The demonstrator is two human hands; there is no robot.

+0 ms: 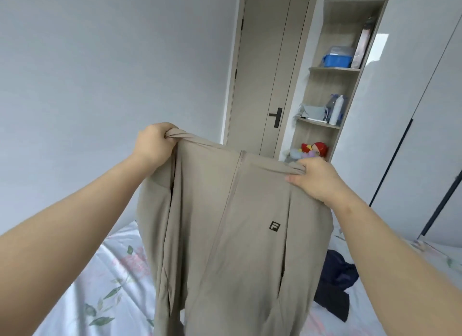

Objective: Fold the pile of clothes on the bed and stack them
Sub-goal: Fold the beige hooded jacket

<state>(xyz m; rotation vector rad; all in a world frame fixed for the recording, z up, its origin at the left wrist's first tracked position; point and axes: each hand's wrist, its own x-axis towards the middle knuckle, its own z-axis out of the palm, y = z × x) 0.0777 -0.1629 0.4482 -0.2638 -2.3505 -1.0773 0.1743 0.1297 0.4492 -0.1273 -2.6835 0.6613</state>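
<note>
Both hands hold one garment up in front of me. Left hand (155, 141): fingers curled tight around a bunched top corner of the beige jacket (225, 235). Right hand (313, 179): fingers curled over the opposite top corner, thumb pressed against the cloth face. I keep the jacket raised above the bed (105, 285); it hangs spread between my hands, zipper seam down the middle, small dark logo on the right panel. Dark navy clothing (336, 285) lies crumpled on the floral sheet, lower right, partly hidden behind the jacket. Beyond: a closed door (262, 80) and open shelves (335, 70).
</note>
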